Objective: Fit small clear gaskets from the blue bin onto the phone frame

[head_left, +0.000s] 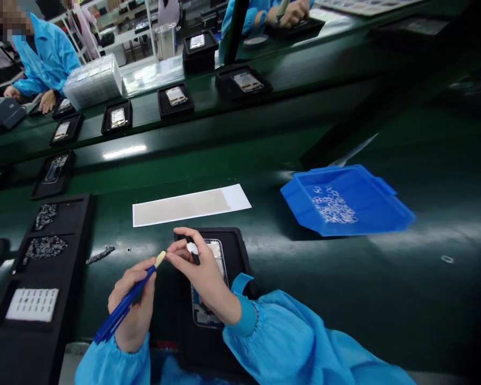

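My left hand is closed around a blue pen-like tool whose pale tip points up and to the right. My right hand pinches a small white round part together with a thin black piece, right at the tool's tip. Both hands hover over a phone frame that lies in a black tray near the table's front edge. My right wrist hides the frame's middle.
A blue bin with small white rings sits to the right. A long paper strip lies behind the tray. A black parts tray stands at left. Phones in trays ride the conveyor; other workers sit beyond it.
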Demonstrator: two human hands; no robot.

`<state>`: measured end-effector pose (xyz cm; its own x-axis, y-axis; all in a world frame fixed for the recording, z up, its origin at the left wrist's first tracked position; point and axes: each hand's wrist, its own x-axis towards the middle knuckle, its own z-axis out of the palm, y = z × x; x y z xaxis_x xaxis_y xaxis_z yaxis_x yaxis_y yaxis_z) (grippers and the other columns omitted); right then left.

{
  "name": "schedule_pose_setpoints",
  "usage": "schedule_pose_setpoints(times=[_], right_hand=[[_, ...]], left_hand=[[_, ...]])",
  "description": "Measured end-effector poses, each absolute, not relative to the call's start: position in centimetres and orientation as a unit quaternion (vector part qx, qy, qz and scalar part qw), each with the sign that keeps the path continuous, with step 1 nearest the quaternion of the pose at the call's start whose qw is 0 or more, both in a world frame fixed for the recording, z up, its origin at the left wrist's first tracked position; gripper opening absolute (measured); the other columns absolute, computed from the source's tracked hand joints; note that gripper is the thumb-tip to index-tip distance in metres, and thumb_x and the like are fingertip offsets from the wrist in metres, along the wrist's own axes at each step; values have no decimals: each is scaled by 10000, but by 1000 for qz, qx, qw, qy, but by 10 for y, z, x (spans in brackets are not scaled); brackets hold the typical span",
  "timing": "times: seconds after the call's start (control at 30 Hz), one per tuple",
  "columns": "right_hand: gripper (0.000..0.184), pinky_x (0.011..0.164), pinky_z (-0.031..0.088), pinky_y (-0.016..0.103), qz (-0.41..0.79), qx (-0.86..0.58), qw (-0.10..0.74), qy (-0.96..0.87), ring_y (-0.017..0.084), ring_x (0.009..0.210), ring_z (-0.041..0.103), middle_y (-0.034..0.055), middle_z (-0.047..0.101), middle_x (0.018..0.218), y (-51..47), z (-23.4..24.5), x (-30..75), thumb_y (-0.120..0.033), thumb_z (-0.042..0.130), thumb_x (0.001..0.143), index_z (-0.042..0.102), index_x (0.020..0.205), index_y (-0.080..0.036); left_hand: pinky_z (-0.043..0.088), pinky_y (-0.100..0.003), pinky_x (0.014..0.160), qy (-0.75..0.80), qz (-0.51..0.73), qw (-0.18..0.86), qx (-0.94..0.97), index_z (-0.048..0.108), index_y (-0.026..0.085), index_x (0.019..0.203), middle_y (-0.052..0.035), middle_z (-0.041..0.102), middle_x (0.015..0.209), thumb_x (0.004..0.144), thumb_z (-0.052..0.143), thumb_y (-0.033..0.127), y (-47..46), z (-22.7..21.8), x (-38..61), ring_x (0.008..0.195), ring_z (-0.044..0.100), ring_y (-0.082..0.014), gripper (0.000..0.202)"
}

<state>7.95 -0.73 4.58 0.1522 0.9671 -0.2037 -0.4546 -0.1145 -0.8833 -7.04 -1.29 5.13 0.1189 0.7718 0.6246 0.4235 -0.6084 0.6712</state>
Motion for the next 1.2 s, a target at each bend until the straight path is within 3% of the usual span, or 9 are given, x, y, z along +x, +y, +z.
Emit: schedule_pose_setpoints(times=[0.33, 0.53, 0.7, 0.83, 0.97, 1.07, 1.2], right_hand=[[416, 707, 508, 299, 531, -472, 611, -350, 155, 732, 607, -21, 615, 796, -10, 49, 82, -255, 651, 777, 496, 1162, -234], [383, 673, 498, 290, 501, -479, 616, -375, 149, 705, 594, -27, 591, 785, -11, 51, 82, -231, 626, 803, 491, 1162, -239], [395, 740, 520, 312, 438, -486, 624, -428, 159, 735, 626, -19, 628, 821, -15, 49, 79, -189, 606, 839, 479, 1207, -256], [368, 783, 527, 324, 379, -483, 619, -490, 166, 785, 644, -3, 666, 864, -21, 49, 82, -158, 599, 856, 499, 1194, -265], [359, 750, 536, 304, 355, -470, 645, -486, 151, 764, 638, -3, 673, 875, -24, 48, 92, -160, 611, 862, 505, 1189, -263], [333, 747, 534, 299, 424, -466, 641, -439, 143, 759, 640, 4, 687, 891, -22, 51, 102, -186, 621, 865, 505, 1170, -253], [343, 747, 518, 307, 579, -428, 570, -396, 154, 817, 648, 33, 713, 962, -17, 57, 110, -222, 641, 839, 515, 1158, -237]], left_hand=[[624, -311, 777, 369, 482, 127, 784, 580, 198, 935, -63, 749, 1052, 806, 662, -9, -17, 49, -75, 926, 733, -199, 258], [626, -359, 812, 321, 486, 97, 807, 612, 184, 1034, -90, 735, 1100, 785, 691, -10, -18, 43, -75, 947, 729, -222, 325], [625, -329, 795, 332, 497, 102, 795, 598, 181, 973, -85, 741, 1078, 779, 684, -30, -16, 42, -71, 944, 729, -211, 300], [616, -288, 794, 393, 557, 174, 711, 537, 197, 950, -41, 754, 1008, 796, 669, -16, -14, 42, -64, 910, 737, -177, 294], [608, -251, 761, 485, 595, 301, 566, 469, 212, 955, -20, 764, 921, 831, 712, 126, -10, 46, -65, 877, 743, -172, 286], [606, -251, 760, 498, 584, 438, 467, 477, 213, 945, -25, 765, 908, 806, 769, 258, -5, 49, -70, 830, 745, -171, 327], [614, -277, 748, 458, 577, 573, 360, 551, 212, 979, -16, 760, 879, 728, 829, 327, 2, 50, -71, 772, 733, -165, 392]])
